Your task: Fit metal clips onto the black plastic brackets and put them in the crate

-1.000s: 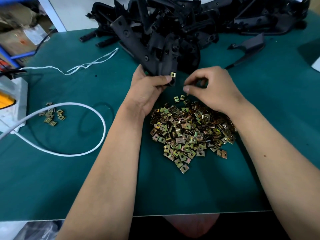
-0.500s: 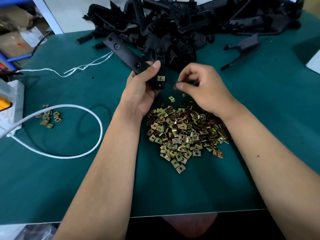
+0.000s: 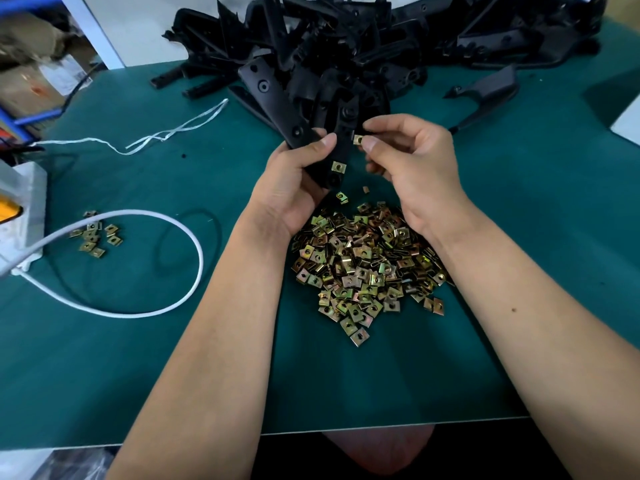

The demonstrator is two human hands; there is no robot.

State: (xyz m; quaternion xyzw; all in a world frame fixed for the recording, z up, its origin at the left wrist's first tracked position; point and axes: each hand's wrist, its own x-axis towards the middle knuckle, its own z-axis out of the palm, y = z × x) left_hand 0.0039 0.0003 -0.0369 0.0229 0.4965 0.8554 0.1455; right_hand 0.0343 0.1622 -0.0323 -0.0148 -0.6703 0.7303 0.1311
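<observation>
The left hand point(image 3: 294, 188) has its fingers wrapped round a long, flat black plastic bracket point(image 3: 277, 105), matte and pierced with round holes, held tilted above the green counter point(image 3: 554, 237). One square brass-coloured clip point(image 3: 338, 167) already sits on the bracket's lower end. The right hand point(image 3: 415, 168) pinches a second metal clip point(image 3: 357, 139) between thumb and forefinger, just beside the bracket's edge (whether it touches cannot be told). Below both wrists lies a heap of loose clips point(image 3: 363, 268), shiny and iridescent, each with a centre hole. Behind the hands a tangled pile of black brackets point(image 3: 381, 39) crowds the counter's far side. To the left lie a looped white cable point(image 3: 194, 271), thin white string point(image 3: 166, 136) and a small cluster of clips point(image 3: 95, 237).
</observation>
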